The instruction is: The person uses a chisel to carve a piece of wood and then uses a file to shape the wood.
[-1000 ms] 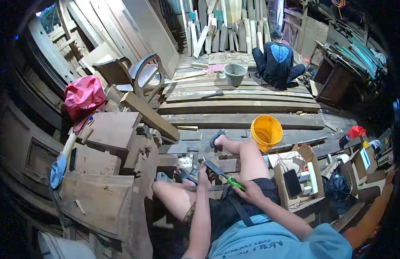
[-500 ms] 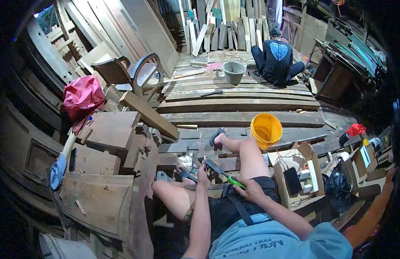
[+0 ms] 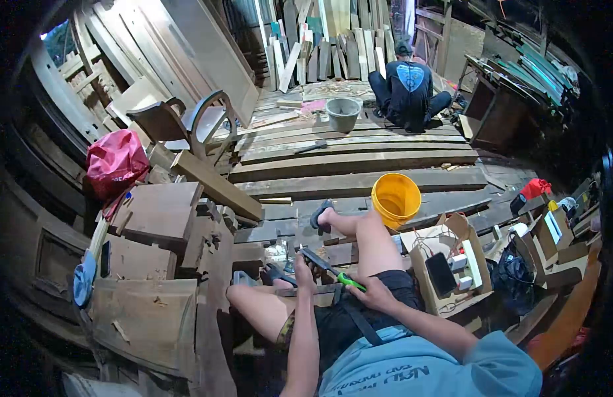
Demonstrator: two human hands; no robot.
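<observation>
A green-handled tool with a flat grey blade, apparently a chisel (image 3: 325,262), lies across above my lap. My right hand (image 3: 378,293) is wrapped round its green and black handle. By the far end of the blade, my left hand (image 3: 305,273) is closed with the thumb up, gripping the blade there. Part of its fingers is hidden, and a dark patch under the blade is too small to make out. Both forearms rest low over my dark shorts (image 3: 329,327).
A yellow bucket (image 3: 396,201) stands beyond my knee. To the right, an open box (image 3: 452,308) holds a phone and cables. Wooden panels (image 3: 144,311) are stacked at left. Ahead, a person (image 3: 412,92) sits near a grey bucket (image 3: 343,115) and long planks (image 3: 359,163).
The view has shifted, so the surroundings sit slightly further left. Both hands keep hold of the chisel, with the blade's angle little changed.
</observation>
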